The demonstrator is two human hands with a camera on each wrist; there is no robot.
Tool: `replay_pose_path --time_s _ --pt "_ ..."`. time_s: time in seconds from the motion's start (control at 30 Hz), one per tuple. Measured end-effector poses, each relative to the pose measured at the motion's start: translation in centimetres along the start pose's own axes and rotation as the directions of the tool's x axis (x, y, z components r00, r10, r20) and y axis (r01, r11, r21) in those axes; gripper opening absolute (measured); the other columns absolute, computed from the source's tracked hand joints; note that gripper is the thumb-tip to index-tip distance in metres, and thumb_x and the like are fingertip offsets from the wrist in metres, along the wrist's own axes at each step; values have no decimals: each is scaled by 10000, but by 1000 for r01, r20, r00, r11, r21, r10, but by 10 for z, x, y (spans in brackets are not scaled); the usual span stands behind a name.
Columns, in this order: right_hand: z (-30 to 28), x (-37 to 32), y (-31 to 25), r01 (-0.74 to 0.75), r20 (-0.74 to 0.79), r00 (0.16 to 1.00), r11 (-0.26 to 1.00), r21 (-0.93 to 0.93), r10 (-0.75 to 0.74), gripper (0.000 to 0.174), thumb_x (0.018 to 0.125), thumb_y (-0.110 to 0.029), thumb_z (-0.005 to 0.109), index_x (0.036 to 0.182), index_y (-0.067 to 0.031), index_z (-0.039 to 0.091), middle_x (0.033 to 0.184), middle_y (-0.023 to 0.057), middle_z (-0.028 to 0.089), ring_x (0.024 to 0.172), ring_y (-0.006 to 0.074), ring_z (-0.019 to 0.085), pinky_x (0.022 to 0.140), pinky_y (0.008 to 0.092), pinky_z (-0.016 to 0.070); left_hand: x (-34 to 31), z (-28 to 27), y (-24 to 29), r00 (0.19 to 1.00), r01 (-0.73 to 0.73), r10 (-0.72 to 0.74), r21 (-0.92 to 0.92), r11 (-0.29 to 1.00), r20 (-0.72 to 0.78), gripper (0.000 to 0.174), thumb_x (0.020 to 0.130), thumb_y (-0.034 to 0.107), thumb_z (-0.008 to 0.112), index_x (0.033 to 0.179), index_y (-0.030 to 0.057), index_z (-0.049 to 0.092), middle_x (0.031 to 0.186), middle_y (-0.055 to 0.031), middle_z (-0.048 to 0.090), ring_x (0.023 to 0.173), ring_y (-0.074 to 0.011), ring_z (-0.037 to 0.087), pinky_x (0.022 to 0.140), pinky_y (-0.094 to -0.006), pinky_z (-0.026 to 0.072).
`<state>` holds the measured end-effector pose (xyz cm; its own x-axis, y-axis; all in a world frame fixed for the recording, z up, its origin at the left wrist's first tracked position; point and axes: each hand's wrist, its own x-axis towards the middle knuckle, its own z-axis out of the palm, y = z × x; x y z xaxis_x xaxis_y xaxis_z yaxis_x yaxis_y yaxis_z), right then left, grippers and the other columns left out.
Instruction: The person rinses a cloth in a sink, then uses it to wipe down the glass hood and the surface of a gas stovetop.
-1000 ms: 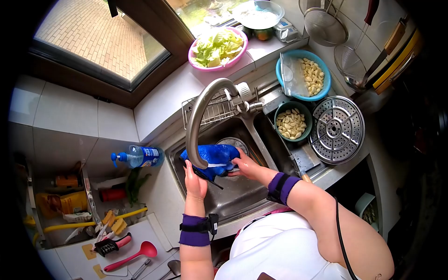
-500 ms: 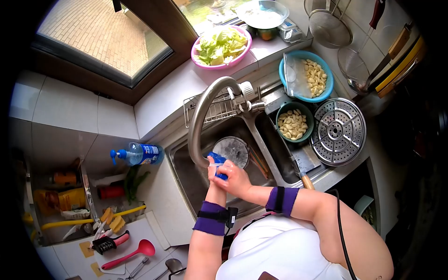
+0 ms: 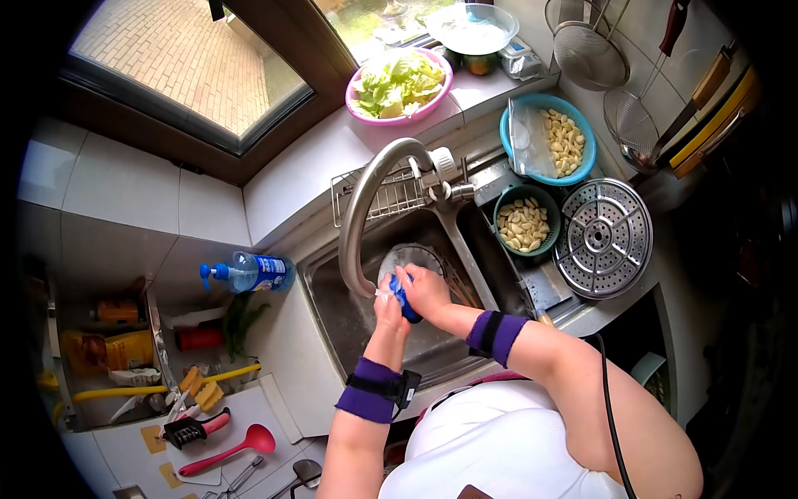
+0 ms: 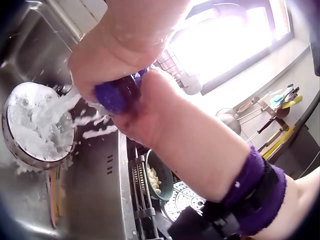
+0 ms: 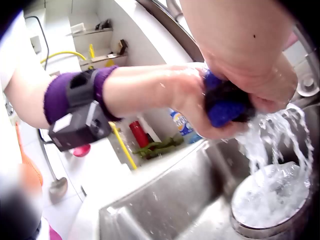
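Observation:
Bunched in both hands is a blue cloth (image 3: 405, 298), held under the tap's (image 3: 359, 216) mouth over the sink. The left hand (image 3: 390, 312) grips its left side, and the right hand (image 3: 426, 293) is wrapped round the other side. In the left wrist view the blue cloth (image 4: 114, 96) bulges between the two hands, which touch. Water pours off the cloth (image 5: 225, 113) in the right wrist view and falls into a round metal-rimmed bowl (image 5: 270, 195) in the sink (image 5: 165, 200). The fingertips are partly hidden.
Chopsticks (image 3: 461, 293) lie beside the bowl. Right of the sink are a green basket (image 3: 525, 220) and a blue basin (image 3: 586, 158) of garlic cloves, and a steamer plate (image 3: 604, 239). A soap bottle (image 3: 251, 273) lies left; a pink bowl of leaves (image 3: 401, 83) sits on the sill.
The cloth, spread between the hands a second ago, is now bunched within them. Since half a second ago both hands have shifted slightly, and the right hand has moved up and right.

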<state>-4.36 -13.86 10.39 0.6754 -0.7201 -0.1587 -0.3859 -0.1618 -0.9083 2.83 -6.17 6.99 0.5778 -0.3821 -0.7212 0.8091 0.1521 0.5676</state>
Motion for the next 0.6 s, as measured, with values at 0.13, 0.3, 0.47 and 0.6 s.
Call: replay_pose_path --time_s 0.13,0.3,0.47,0.6 --pt "9 -13 -8 56 1 998 998 -41 -56 354 947 -405 486 887 -107 667 878 175 679 807 414 639 699 505 507 -12 -2 8 984 30 -28 -8 1000 177 281 984 380 482 937 122 585 933 -35 640 896 -211 623 819 -382 519" --pt "5 13 16 -86 111 990 996 -3 86 425 950 -466 480 891 -92 671 858 185 677 822 402 641 702 482 497 -20 -7 6 989 -147 146 178 973 21 331 993 428 461 1057 122 569 1026 -41 632 968 -211 622 853 -404 511" --pt "-2 24 4 -24 232 973 990 138 -9 477 939 -505 506 882 -60 668 816 181 674 795 375 643 691 429 488 -14 -51 29 991 115 -64 490 864 -120 489 990 440 416 1364 127 425 1313 -91 540 1169 -259 556 946 -476 446" --pt "-5 25 -20 -33 406 912 976 215 -59 465 933 -496 538 860 -53 657 728 126 637 686 266 613 657 370 484 -12 -66 16 974 -223 146 857 464 175 636 845 127 601 1401 45 304 1322 -144 513 1141 -261 559 945 -362 460"
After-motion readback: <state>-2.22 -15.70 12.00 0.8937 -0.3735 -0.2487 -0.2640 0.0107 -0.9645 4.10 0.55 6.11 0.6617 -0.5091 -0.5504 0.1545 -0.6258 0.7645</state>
